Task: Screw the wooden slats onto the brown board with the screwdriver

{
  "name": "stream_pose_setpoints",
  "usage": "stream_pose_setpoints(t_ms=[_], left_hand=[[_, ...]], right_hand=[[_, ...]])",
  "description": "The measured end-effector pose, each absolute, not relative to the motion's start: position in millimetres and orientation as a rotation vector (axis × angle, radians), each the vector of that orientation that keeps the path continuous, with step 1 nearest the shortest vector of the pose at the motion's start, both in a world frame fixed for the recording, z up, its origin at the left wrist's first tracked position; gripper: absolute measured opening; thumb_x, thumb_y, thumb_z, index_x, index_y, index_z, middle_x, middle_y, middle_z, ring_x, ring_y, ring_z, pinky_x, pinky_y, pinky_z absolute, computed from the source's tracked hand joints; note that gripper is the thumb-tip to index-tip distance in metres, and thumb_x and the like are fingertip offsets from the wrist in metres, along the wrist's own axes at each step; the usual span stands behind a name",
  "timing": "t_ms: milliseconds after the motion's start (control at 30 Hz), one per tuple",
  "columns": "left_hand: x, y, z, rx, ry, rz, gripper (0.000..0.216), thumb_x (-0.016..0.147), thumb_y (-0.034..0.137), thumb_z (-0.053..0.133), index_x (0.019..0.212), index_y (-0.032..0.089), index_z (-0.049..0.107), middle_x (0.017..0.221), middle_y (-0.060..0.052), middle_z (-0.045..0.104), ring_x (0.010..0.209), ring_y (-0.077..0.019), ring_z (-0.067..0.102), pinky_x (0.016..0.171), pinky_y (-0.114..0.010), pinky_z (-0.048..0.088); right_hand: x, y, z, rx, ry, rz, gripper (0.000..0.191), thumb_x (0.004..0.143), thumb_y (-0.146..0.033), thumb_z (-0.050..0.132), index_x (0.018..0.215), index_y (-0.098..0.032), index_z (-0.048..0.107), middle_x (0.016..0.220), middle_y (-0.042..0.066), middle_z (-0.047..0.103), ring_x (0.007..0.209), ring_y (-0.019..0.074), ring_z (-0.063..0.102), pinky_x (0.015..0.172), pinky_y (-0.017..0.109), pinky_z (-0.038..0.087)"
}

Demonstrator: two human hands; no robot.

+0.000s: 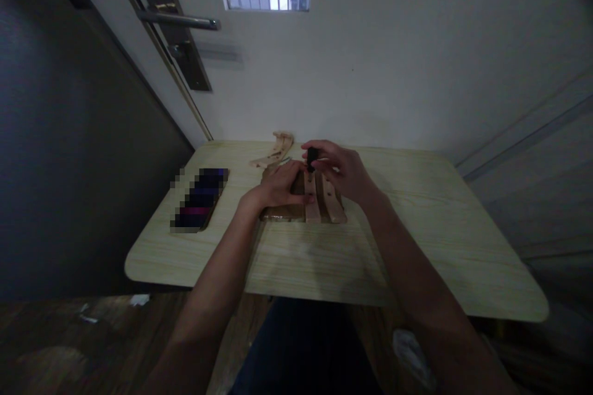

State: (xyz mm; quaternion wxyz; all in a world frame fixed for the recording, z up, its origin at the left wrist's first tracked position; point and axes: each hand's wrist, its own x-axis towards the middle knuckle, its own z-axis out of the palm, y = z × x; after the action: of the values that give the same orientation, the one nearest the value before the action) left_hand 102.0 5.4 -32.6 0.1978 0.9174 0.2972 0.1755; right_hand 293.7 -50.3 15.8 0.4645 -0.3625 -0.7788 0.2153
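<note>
My right hand [341,168] pinches a short black-handled tool [312,157] between thumb and fingers. The tool stands upright over the far end of a pale wooden strip [312,213], its tip hidden. With thumb and index finger apart, my left hand [281,184] presses on that strip, the thumb on its middle and the index finger close to the tool. A second pale strip with dark holes [331,197] lies to the right, under my right hand. Both strips rest on a brown, shiny flat block [282,213], partly covered by my left hand.
Behind my left hand lie curved pale wooden pieces [279,147]. A phone [201,197], its screen pixelated, is on the left of the light wood-grain table [417,222]. A white door [393,62] with a metal handle [185,20] rises behind the table's far edge.
</note>
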Motion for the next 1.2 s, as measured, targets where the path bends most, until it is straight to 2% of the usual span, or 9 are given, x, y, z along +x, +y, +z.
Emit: stream_pose_setpoints(t_ms=[333, 567, 800, 933, 1100, 1200], left_hand=[[103.3, 0.5, -24.9, 2.537, 0.843, 0.489, 0.067, 0.072, 0.064, 0.065, 0.121, 0.022, 0.046, 0.126, -0.012, 0.054, 0.120, -0.0326, 0.050, 0.103, -0.049, 0.038], [102.9, 1.2, -26.2, 2.544, 0.851, 0.472, 0.068, 0.071, 0.064, 0.066, 0.120, 0.021, 0.047, 0.121, -0.012, 0.056, 0.115, -0.0327, 0.052, 0.099, -0.049, 0.040], [102.8, 0.7, -25.7, 2.537, 0.845, 0.487, 0.067, 0.072, 0.062, 0.067, 0.121, 0.023, 0.047, 0.124, -0.010, 0.055, 0.115, -0.0319, 0.052, 0.100, -0.049, 0.040], [102.5, 3.0, -29.2, 2.550, 0.831, 0.497, 0.068, 0.072, 0.063, 0.066, 0.121, 0.021, 0.046, 0.123, -0.012, 0.056, 0.114, -0.0319, 0.053, 0.099, -0.049, 0.041], [102.0, 2.8, -30.3, 2.544, 0.824, 0.522, 0.066, 0.072, 0.063, 0.066, 0.120, 0.022, 0.048, 0.127, -0.012, 0.054, 0.121, -0.0327, 0.050, 0.103, -0.049, 0.038], [101.8, 2.0, -29.1, 2.532, 0.824, 0.516, 0.065, 0.072, 0.063, 0.067, 0.120, 0.023, 0.048, 0.128, -0.011, 0.054, 0.121, -0.0323, 0.050, 0.105, -0.050, 0.037]], right_hand=[[287.0, -46.1, 12.2, -0.906, -1.883, 0.508, 0.027, 0.093, -0.040, 0.050, 0.111, -0.021, 0.058, 0.105, 0.006, 0.071, 0.093, 0.0173, 0.069, 0.083, 0.031, 0.055], [287.1, -44.6, 10.5, -0.972, -1.777, 0.517, 0.020, 0.085, -0.032, 0.063, 0.103, -0.024, 0.063, 0.092, 0.000, 0.073, 0.081, 0.0163, 0.072, 0.072, 0.028, 0.058], [278.9, -50.2, 10.3, -1.095, -1.598, 0.393, 0.035, 0.075, -0.051, 0.072, 0.094, -0.024, 0.061, 0.073, -0.001, 0.072, 0.069, 0.0162, 0.071, 0.062, 0.026, 0.060], [282.5, -50.6, 8.8, -1.073, -1.659, 0.405, 0.037, 0.076, -0.055, 0.070, 0.094, -0.024, 0.058, 0.081, 0.000, 0.071, 0.068, 0.0140, 0.069, 0.059, 0.024, 0.059], [289.7, -53.7, 15.2, -0.959, -1.874, 0.474, 0.033, 0.091, -0.044, 0.054, 0.118, -0.024, 0.057, 0.113, 0.007, 0.068, 0.093, 0.0166, 0.069, 0.073, 0.030, 0.060], [293.0, -56.0, 18.7, -0.907, -1.936, 0.488, 0.033, 0.095, -0.040, 0.048, 0.123, -0.025, 0.057, 0.117, 0.008, 0.067, 0.105, 0.0191, 0.066, 0.082, 0.035, 0.059]])
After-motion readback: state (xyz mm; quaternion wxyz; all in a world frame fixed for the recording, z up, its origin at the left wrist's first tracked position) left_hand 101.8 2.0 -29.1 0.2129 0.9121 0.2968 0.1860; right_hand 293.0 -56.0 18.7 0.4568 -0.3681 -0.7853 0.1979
